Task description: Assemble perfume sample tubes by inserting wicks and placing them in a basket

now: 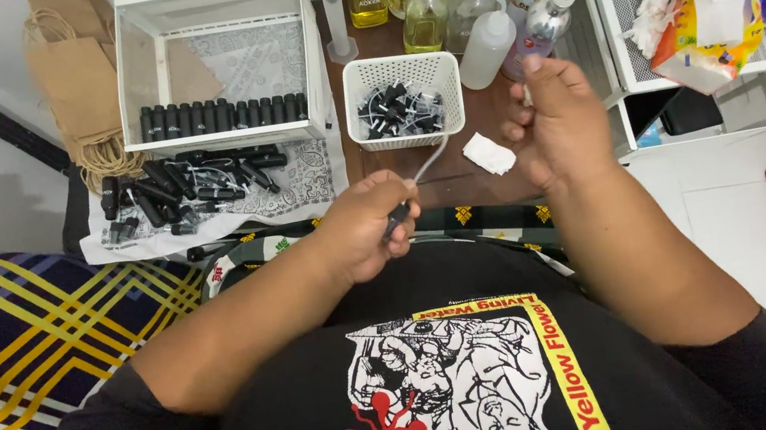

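Over a brown table [479, 115] crowded with bottles, a seated person works on spray-pump parts. At the table's left edge, loose black caps [181, 184] lie on a patterned cloth [308, 184], in front of a white bin [219, 67] holding a neat row of the same caps. The left hand [367, 227], just short of the table's near edge, is closed around a black pump head [396, 217], its thin clear tube [430, 157] curving up toward a small white basket [407, 130] of similar pumps at the table's middle. The right hand [559, 118] is raised over the right part of the table, fingers curled; whether it pinches anything cannot be told. The work looks to be at the assembly stage, one pump picked and readied; the next move would call for steadying the limp tube. Beyond stand a squeeze bottle [488, 50] and glass bottles [424, 12]; a white scrap [489, 154] lies between the hands.
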